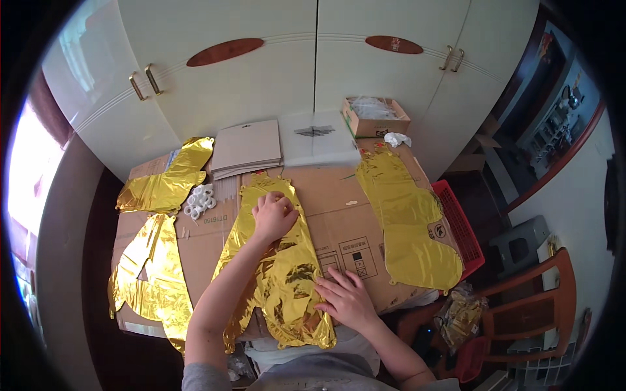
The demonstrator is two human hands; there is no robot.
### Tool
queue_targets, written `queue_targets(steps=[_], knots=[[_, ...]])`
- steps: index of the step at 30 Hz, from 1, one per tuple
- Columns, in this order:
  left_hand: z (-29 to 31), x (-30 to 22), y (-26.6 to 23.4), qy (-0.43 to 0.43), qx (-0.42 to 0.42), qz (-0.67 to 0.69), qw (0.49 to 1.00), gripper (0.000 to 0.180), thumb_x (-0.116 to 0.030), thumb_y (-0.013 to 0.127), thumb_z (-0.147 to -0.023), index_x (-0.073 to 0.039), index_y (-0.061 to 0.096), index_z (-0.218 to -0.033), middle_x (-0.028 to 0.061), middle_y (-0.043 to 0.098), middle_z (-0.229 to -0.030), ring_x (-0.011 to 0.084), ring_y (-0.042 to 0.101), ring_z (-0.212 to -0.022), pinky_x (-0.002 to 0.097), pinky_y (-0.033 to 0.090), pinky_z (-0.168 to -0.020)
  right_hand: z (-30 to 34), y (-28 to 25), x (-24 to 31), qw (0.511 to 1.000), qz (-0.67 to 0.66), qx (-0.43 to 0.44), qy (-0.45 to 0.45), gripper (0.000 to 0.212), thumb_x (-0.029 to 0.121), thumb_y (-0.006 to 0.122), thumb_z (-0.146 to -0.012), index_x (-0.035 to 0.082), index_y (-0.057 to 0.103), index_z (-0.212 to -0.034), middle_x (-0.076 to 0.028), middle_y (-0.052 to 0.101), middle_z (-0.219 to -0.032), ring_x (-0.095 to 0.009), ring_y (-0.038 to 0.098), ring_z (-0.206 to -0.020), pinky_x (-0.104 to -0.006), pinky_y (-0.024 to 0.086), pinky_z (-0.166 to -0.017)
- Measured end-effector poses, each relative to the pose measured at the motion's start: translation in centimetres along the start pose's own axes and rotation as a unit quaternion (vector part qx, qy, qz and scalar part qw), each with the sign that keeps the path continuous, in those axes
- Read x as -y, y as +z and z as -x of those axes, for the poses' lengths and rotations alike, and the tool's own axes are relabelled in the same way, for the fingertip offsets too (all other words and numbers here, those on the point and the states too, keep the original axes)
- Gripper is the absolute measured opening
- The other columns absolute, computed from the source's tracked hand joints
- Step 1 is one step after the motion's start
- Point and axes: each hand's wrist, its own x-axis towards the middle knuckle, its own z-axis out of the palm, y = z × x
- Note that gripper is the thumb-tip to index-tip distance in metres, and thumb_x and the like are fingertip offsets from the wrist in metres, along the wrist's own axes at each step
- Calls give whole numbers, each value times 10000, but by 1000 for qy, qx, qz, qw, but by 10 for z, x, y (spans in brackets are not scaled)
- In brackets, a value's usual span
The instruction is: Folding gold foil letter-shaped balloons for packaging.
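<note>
In front of me a crumpled gold foil balloon (pixel 287 280) lies uninflated on the cardboard-covered table. My left hand (pixel 274 218) is on its upper part, with the fingers curled down and closed on the foil; the fingertips are partly hidden. My right hand (pixel 345 301) rests at the balloon's right edge. Its fingers are spread, some on the foil and some over the cardboard. To the right lies a smoother flat gold foil balloon (pixel 417 234). On the left are another foil balloon (pixel 155 267) and a folded gold foil piece (pixel 166 179).
White rings (pixel 199 201) lie in a small heap at the left. Behind them are stacked cardboard sheets (pixel 246 146), a clear plastic sheet (pixel 319 138) and an open box (pixel 377 118) of clear bags. A red basket (pixel 460 228) and a wooden chair (pixel 561 293) stand at the right.
</note>
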Motion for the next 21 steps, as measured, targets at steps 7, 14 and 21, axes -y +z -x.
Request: queue_targets(steps=[7, 14, 21], knots=[[-2, 6, 8, 24, -11, -21, 999, 193, -268, 697, -769, -118, 673, -889, 87, 553, -1257, 329, 458, -1204, 498, 350, -985, 0, 0, 0, 1000, -9, -28, -6, 394, 392, 725, -817, 104, 704, -1084, -1, 665, -1189, -218, 526, -1253, -418, 373, -1025], [2, 2, 8, 53, -101, -62, 992, 277, -295, 650, -827, -85, 638, -1007, 110, 526, -1314, 323, 439, -1260, 510, 326, -1032, 1, 3, -1, 999, -10, -40, 1, 386, 405, 727, -811, 116, 715, -1067, 10, 674, -1181, -215, 533, -1242, -418, 371, -1026], [46, -9, -22, 349, 125, -144, 918, 654, -391, 577, -901, -11, 435, -1413, 148, 444, -1471, 258, 375, -1404, 541, 193, -1173, 2, 4, -2, 999, -13, -31, 8, 384, 424, 686, -844, 119, 709, -1076, 15, 670, -1188, -209, 515, -1256, -430, 369, -1046]])
